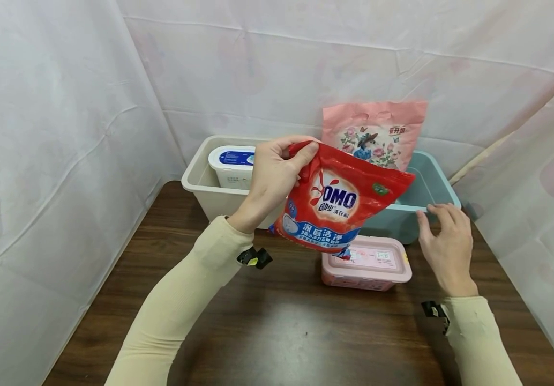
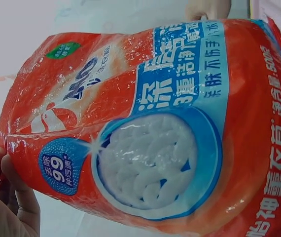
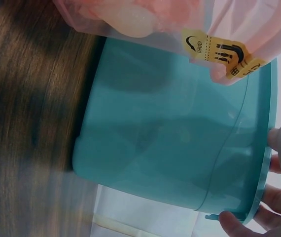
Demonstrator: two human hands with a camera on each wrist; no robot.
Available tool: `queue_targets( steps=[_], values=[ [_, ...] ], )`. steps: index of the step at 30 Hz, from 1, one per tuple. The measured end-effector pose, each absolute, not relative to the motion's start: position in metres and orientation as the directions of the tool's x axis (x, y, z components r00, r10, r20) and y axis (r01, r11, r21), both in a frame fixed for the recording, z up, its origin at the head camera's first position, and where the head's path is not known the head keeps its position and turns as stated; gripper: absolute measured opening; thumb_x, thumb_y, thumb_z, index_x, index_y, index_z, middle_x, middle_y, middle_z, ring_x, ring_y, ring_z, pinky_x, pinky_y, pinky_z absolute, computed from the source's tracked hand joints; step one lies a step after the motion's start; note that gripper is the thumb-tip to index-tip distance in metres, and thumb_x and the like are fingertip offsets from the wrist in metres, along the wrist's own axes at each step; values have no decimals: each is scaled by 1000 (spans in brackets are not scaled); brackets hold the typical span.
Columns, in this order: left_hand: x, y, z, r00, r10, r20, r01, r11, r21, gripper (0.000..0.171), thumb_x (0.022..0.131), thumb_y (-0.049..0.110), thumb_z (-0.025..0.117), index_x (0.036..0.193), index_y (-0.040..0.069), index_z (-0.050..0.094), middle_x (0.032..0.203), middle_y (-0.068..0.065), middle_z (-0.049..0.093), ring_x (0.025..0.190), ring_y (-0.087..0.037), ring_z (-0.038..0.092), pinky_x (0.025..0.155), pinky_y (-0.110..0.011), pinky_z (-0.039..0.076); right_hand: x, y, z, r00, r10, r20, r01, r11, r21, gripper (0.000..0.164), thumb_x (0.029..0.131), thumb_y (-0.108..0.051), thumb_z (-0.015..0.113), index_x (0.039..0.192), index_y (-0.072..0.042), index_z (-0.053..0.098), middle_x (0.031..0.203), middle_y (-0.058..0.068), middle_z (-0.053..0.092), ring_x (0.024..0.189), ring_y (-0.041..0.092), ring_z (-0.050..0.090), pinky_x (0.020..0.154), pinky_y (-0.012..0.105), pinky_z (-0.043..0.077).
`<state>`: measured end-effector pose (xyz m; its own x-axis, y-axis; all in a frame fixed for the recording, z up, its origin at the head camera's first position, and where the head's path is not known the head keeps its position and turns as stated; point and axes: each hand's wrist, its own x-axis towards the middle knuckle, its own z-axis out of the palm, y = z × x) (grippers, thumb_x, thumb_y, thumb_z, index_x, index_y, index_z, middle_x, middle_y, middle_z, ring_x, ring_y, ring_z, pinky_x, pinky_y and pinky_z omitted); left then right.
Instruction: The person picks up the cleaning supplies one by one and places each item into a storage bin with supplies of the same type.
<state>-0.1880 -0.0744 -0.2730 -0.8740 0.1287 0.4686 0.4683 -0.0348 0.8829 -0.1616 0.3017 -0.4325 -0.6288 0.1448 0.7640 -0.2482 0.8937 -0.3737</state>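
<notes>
A red OMO laundry powder bag (image 1: 335, 198) hangs tilted in front of the bins. My left hand (image 1: 282, 171) pinches its top left corner between thumb and fingers. Its printed front fills most of the left wrist view, with the thumb and fingers (image 2: 12, 192) at its edge. My right hand (image 1: 448, 244) holds the near right rim of the teal bin (image 3: 160, 128), thumb on the outside and fingers over the edge. A pink bag with a flower print (image 1: 378, 134) stands upright in the teal bin, its lower part hidden behind the red bag.
A pink lidded box (image 1: 367, 273) sits on the wooden table (image 1: 277, 321) in front of the teal bin. Left of that, a cream bin (image 1: 209, 201) holds a white tub with a blue label (image 1: 233, 174). Pale curtains (image 1: 257, 69) hang behind and on both sides.
</notes>
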Motion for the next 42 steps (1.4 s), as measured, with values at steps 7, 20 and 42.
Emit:
queue_targets(
  steps=[7, 20, 42],
  values=[
    [-192, -70, -269, -896, 125, 425, 423, -45, 905, 23, 103, 18, 72, 120, 4, 79, 100, -17, 79, 61, -16, 63, 55, -22, 56, -161, 301, -432, -632, 146, 761, -247, 893, -377, 33, 98, -15, 77, 121, 8, 73, 126, 29, 69, 134, 53, 55, 119, 66, 41],
    [-200, -63, -269, -916, 128, 381, 373, -84, 924, 26, 104, 18, 71, 123, 3, 78, 104, -18, 79, 63, -13, 63, 54, -19, 54, -161, 301, -434, -636, 154, 756, -236, 894, -381, 32, 97, -14, 78, 120, 8, 73, 126, 29, 69, 134, 52, 55, 119, 66, 41],
    [-203, -54, -261, -927, 182, 327, 309, -120, 943, 29, 104, 21, 70, 128, 7, 76, 110, -15, 78, 75, -17, 71, 60, -21, 59, -161, 295, -434, -627, 137, 767, -245, 900, -361, 31, 97, -13, 77, 120, 8, 72, 123, 29, 70, 134, 53, 55, 123, 64, 38]
  ],
)
